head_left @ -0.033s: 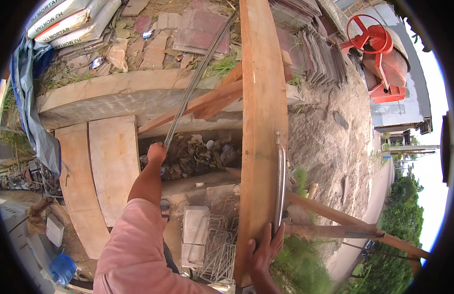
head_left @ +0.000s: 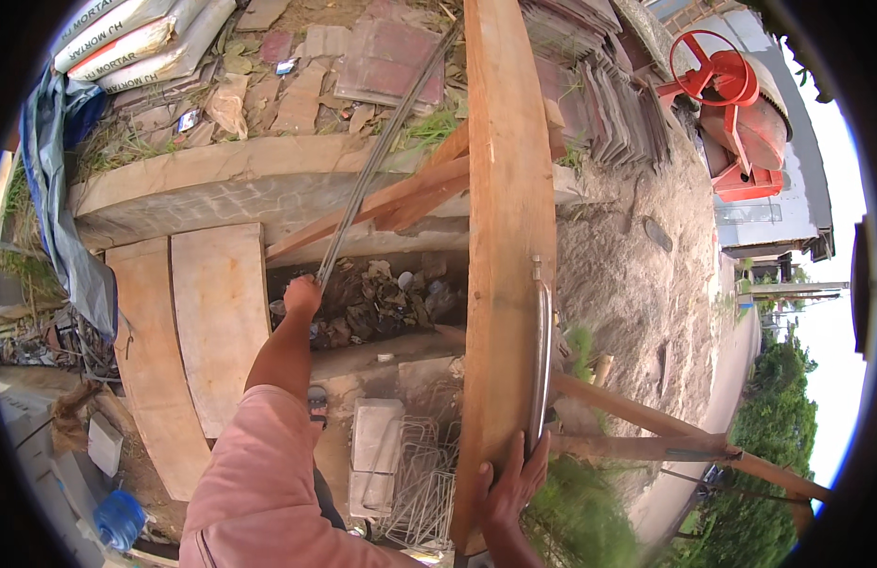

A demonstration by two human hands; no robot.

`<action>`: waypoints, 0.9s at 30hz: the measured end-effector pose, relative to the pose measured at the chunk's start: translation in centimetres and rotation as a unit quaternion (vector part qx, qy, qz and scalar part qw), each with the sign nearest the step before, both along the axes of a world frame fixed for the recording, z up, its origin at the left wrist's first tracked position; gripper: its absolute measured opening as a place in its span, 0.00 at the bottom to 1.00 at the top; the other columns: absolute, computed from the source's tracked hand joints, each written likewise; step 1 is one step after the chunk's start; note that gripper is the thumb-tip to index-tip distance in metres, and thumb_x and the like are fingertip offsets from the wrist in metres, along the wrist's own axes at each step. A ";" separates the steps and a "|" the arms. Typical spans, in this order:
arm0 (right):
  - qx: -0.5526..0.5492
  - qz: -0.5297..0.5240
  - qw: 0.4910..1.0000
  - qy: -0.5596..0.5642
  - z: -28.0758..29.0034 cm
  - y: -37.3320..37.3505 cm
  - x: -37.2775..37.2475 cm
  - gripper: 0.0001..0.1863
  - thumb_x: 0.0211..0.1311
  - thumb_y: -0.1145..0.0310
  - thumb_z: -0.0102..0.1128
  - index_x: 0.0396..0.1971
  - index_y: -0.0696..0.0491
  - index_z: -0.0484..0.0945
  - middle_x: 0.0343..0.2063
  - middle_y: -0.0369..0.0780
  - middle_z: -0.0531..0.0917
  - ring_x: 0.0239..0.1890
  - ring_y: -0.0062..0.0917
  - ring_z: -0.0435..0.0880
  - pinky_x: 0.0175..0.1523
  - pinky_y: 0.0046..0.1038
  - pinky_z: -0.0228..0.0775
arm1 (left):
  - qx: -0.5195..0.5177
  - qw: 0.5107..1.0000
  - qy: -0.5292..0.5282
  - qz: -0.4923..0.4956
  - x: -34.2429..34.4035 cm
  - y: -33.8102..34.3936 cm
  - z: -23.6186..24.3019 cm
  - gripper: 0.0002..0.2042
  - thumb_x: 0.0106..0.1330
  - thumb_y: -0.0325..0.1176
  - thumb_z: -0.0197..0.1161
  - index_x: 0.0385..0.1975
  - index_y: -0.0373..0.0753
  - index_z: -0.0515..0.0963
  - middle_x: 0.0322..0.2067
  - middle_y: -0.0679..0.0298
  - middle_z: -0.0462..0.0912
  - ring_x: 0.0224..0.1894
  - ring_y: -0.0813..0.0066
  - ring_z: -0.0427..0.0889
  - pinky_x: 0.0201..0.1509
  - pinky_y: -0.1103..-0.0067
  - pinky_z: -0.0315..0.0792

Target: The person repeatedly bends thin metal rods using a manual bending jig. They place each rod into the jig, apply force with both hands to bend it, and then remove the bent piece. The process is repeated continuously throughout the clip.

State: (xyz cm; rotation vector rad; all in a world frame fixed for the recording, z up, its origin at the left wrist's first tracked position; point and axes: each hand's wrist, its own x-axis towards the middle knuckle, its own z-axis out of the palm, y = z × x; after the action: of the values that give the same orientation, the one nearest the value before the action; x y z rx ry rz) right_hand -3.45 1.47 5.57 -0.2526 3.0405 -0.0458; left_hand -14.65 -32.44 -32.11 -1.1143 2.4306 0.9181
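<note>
My left hand [head_left: 303,295], arm stretched forward, is closed round the near end of a bundle of thin metal rods [head_left: 367,170]. The rods slant up and away to the right, over a litter-filled trench [head_left: 382,303]. My right hand [head_left: 510,488] lies on the near part of a long wooden plank [head_left: 510,189], fingers stretched and apart. Its fingertips touch or nearly touch the near end of a shiny metal bar tool [head_left: 543,350] with a small head at its far end. That tool lies along the plank's right side.
Wooden braces [head_left: 410,194] and posts [head_left: 637,407] flank the plank. Two boards [head_left: 216,322] lie left of the trench. Bent wire stirrups [head_left: 424,483] and concrete blocks [head_left: 375,445] sit near my legs. A red mixer [head_left: 742,114], stacked roof tiles [head_left: 599,104] and sacks [head_left: 140,43] stand farther off.
</note>
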 end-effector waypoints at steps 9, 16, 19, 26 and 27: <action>-0.026 0.013 1.000 0.007 -0.6 0.2 -0.3 0.33 0.59 0.58 0.51 0.61 0.62 0.62 0.65 0.62 0.51 0.65 0.57 0.54 0.65 0.54 0.45 | -0.001 0.997 0.032 -0.071 19.5 -1.2 -0.7 0.14 0.68 0.41 0.51 0.34 0.36 0.76 0.32 0.45 0.81 0.37 0.44 0.81 0.42 0.57 0.74; -0.073 0.006 0.997 0.028 0.7 -1.0 0.1 0.33 0.58 0.60 0.55 0.60 0.63 0.62 0.64 0.61 0.52 0.65 0.56 0.53 0.65 0.54 0.45 | 0.213 0.968 -0.075 0.111 36.8 0.1 12.3 0.21 0.62 0.50 0.56 0.28 0.34 0.81 0.23 0.53 0.82 0.27 0.60 0.82 0.36 0.68 0.75; -0.101 -0.020 0.994 0.047 -0.3 -0.1 0.3 0.34 0.57 0.60 0.57 0.60 0.62 0.62 0.63 0.59 0.53 0.65 0.54 0.54 0.65 0.53 0.45 | 0.274 0.941 0.012 0.198 33.9 -0.6 14.9 0.21 0.62 0.48 0.60 0.23 0.32 0.78 0.18 0.63 0.77 0.23 0.69 0.77 0.32 0.71 0.72; -0.150 0.015 0.975 0.162 -2.0 -0.9 -0.8 0.32 0.53 0.63 0.62 0.58 0.59 0.64 0.62 0.54 0.60 0.63 0.50 0.60 0.63 0.51 0.53 | 0.052 0.970 0.215 0.098 34.1 -1.9 18.6 0.22 0.66 0.47 0.54 0.24 0.30 0.78 0.24 0.43 0.78 0.30 0.45 0.78 0.37 0.62 0.71; -0.150 0.013 0.975 0.162 -3.5 -0.8 -2.0 0.32 0.53 0.64 0.62 0.58 0.59 0.64 0.61 0.53 0.61 0.63 0.49 0.61 0.63 0.50 0.54 | 0.023 0.972 0.218 0.088 35.7 -1.8 19.0 0.22 0.66 0.47 0.53 0.23 0.30 0.78 0.24 0.43 0.78 0.30 0.45 0.78 0.36 0.61 0.71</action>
State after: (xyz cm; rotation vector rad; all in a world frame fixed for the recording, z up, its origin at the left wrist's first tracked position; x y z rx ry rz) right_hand -5.49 0.71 2.03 -0.3529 3.3430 -0.5158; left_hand 21.05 -34.20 -13.09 -1.2322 2.6571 1.3983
